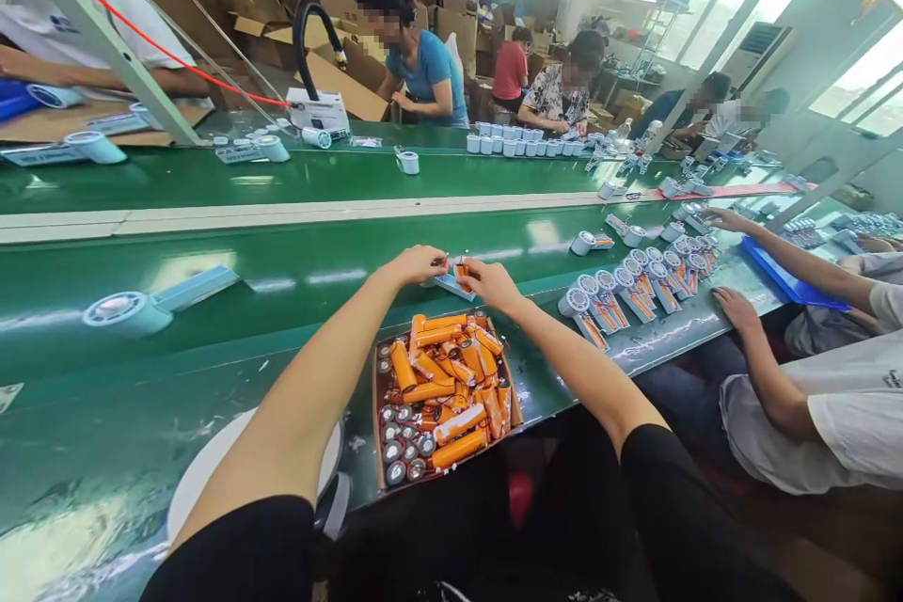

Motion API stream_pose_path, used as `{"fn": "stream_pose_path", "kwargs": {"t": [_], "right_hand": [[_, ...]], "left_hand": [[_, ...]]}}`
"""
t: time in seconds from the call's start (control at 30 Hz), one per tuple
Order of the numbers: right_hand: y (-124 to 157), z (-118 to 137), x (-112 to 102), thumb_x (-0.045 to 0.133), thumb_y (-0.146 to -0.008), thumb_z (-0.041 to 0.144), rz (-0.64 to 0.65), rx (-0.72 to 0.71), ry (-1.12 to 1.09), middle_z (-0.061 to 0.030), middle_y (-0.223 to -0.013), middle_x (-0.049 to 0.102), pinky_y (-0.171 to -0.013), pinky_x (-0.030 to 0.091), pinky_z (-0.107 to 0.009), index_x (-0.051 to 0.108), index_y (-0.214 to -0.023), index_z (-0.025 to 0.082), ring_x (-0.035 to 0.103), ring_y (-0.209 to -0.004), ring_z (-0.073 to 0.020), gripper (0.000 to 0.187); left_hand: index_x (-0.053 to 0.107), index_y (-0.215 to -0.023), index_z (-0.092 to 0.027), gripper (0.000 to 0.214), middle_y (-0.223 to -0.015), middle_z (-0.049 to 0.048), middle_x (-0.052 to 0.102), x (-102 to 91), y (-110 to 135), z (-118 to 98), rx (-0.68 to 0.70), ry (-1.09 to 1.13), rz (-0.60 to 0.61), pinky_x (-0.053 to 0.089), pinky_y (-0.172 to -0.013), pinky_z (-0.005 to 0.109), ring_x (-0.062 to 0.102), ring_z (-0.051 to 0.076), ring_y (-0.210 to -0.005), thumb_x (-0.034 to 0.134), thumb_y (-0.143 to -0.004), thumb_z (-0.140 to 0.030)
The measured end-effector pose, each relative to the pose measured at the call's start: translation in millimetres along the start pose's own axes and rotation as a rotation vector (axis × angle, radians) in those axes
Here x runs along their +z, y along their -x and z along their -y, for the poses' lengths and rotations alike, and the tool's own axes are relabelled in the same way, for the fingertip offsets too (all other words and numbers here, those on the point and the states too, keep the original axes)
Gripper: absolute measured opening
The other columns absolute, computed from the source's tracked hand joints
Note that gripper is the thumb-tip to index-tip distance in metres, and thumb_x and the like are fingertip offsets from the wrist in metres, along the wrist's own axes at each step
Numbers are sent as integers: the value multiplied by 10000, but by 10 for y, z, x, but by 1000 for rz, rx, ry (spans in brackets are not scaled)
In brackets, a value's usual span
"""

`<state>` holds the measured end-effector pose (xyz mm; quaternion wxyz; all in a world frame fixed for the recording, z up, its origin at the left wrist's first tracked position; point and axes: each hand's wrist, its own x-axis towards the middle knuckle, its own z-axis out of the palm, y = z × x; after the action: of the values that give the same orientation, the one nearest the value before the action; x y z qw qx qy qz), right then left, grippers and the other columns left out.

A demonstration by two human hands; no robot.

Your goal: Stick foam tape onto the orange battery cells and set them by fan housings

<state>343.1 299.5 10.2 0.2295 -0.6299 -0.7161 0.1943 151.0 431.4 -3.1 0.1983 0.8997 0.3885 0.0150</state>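
Note:
Both my hands meet over the green conveyor belt [296, 292], just beyond a cardboard box [377, 414] full of orange cylindrical batteries [444, 376]. My left hand [418, 263] is closed in a pinch on the end of a small light-blue fan handle [450, 283] lying on the belt. My right hand [492, 282] is also closed, fingers pinching an orange battery [461, 272] at the handle. Whether the battery sits inside the handle cannot be told.
A light-blue hand fan [151, 303] lies on the belt at left. Rows of fans with orange batteries [621, 287] sit at right, beside a co-worker's hand [734, 306] and a blue tray [783, 275]. Other people work across the belt. A white round object [212, 470] sits near my left arm.

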Motion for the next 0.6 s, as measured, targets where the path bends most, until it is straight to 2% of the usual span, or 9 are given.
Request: {"fn": "stream_pose_path", "kwargs": {"t": [0.17, 0.37, 0.47, 0.6], "right_hand": [[4, 51, -83, 650, -1038, 311, 108, 0, 242, -120, -1216, 800, -989, 487, -333, 670, -1429, 224, 726, -1131, -297, 402], [-27, 153, -51, 538, -1094, 379, 226, 7, 419, -165, -1277, 772, -985, 546, -431, 597, -1518, 271, 737, -1163, -340, 441], [-32, 281, -54, 507, -1098, 422, 287, 25, 459, -161, -1296, 768, -979, 578, -449, 683, -1402, 247, 739, -1183, -330, 393], [-131, 427, -99, 620, -1036, 408, 340, 73, 446, -165, -1294, 772, -1008, 590, -451, 760, -1224, 170, 746, -1184, -316, 334]], "left_hand": [[759, -1026, -247, 326, -1036, 62, 804, 59, -62, -40, -36, 17, -18, 473, -812, 282, 693, 233, -941, 570, -899, -480], [750, -1053, -245, 309, -1166, 66, 796, 70, -88, -115, -60, 27, -38, 486, -881, 270, 695, 228, -1051, 535, -918, -422], [744, -956, -239, 281, -1123, 71, 806, 46, -78, -246, -42, -4, -31, 498, -868, 262, 711, 228, -1038, 520, -905, -401], [717, -877, -220, 278, -1053, 112, 815, 19, -94, -410, -25, -66, -39, 525, -834, 298, 738, 274, -998, 474, -874, -356]]}}
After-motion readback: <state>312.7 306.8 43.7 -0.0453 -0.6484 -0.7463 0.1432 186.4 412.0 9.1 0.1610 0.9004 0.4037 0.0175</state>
